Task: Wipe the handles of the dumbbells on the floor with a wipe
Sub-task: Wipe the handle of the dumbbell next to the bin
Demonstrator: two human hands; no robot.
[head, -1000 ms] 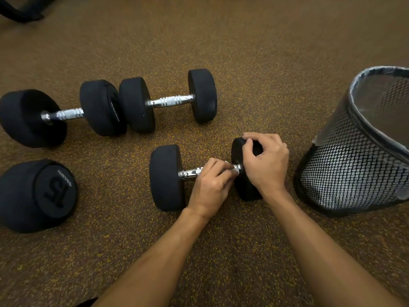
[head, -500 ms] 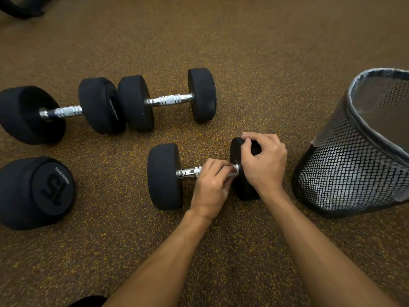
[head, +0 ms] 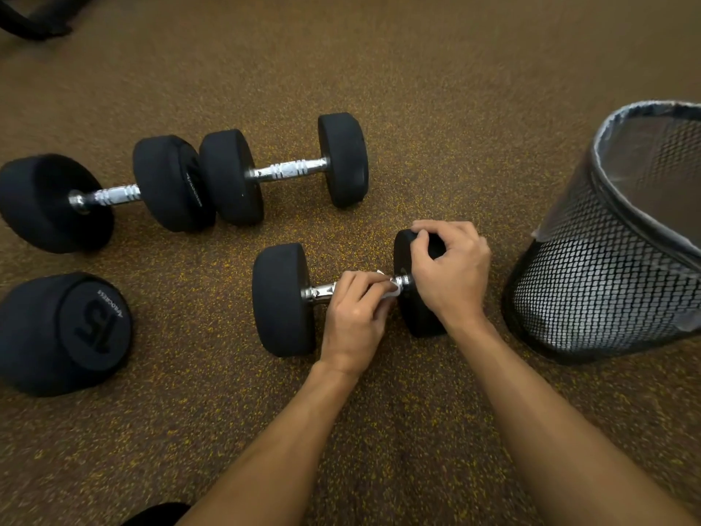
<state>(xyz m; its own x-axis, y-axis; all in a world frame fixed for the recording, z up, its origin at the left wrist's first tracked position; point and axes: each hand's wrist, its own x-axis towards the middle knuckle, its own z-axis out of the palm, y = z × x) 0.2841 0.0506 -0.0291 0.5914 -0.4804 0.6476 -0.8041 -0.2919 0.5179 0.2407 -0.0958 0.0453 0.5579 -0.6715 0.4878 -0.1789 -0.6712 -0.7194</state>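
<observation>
A black mesh wastebasket [head: 614,267] with a plastic liner is standing on the speckled brown floor [head: 417,89], just to the right of the nearest dumbbell [head: 282,299] and close beside the right hand [head: 449,273]. Farther off, two more dumbbells are lying end to end with their inner heads touching: the left far dumbbell [head: 113,195] and the right far dumbbell [head: 284,170], both showing bare chrome handles. A fourth dumbbell [head: 62,334], marked 15 on its end face, is lying at the left edge, well apart from the hands. Part of a dark frame [head: 34,22] is showing in the top left corner. Nothing is lying between the person and the nearest dumbbell.

Both forearms are reaching forward from the bottom of the view, bare to the elbow. The right hand is arching over the top of the nearest dumbbell's right head, its grip curled round the head's upper rim and pressing on it. The left hand [head: 354,317] is lying over the chrome handle [head: 320,291], knuckles up, its grip wrapped round the bar with a white wipe [head: 390,288] pinched against the metal. Only a crumpled corner of the wipe is showing past the fingertips, next to the right head. The handle's left part is lying bare.
</observation>
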